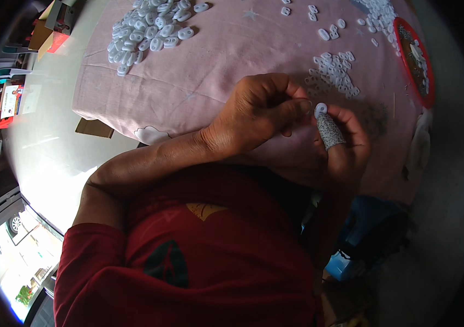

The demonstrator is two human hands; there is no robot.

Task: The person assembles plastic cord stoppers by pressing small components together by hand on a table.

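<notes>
My right hand (pixel 349 136) holds a small white oval plastic piece (pixel 321 109) between thumb and fingers. A grey speckled sleeve (pixel 330 131) covers the digit pressed on that piece. Just to its left, my left hand (pixel 262 111) is closed in a pinch, its fingertips close to the white piece. Something thin shows at those fingertips, too small to make out. Both hands are over the near part of the pink cloth (pixel 188 98). Beyond them lies a cluster of small white plastic parts (pixel 334 73).
A heap of white oval pieces (pixel 147 30) lies at the far left of the cloth. More small white pieces (pixel 379 16) are piled at the far right, beside a red-rimmed tray (pixel 431 82) with loose small parts. Open cardboard boxes (pixel 52 27) stand off to the left.
</notes>
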